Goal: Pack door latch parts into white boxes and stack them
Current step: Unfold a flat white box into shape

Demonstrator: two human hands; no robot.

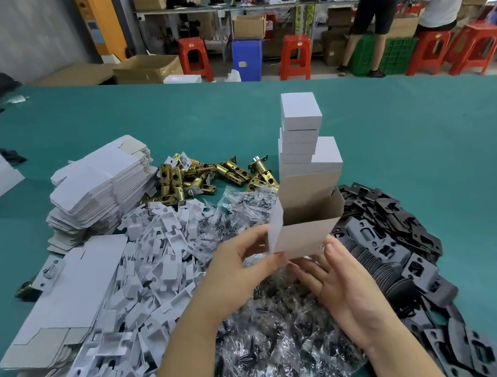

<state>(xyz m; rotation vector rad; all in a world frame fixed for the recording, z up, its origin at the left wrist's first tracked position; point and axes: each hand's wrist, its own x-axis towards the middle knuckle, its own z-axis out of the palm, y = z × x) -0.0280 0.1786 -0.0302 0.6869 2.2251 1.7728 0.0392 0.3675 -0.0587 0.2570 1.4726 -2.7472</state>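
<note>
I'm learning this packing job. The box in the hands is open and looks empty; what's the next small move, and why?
Probably reach the right hand to the brass latches for one to drop in. The box, pinched by the left hand, has its top flaps up and nothing visible inside, while closed boxes stand stacked behind.
</note>
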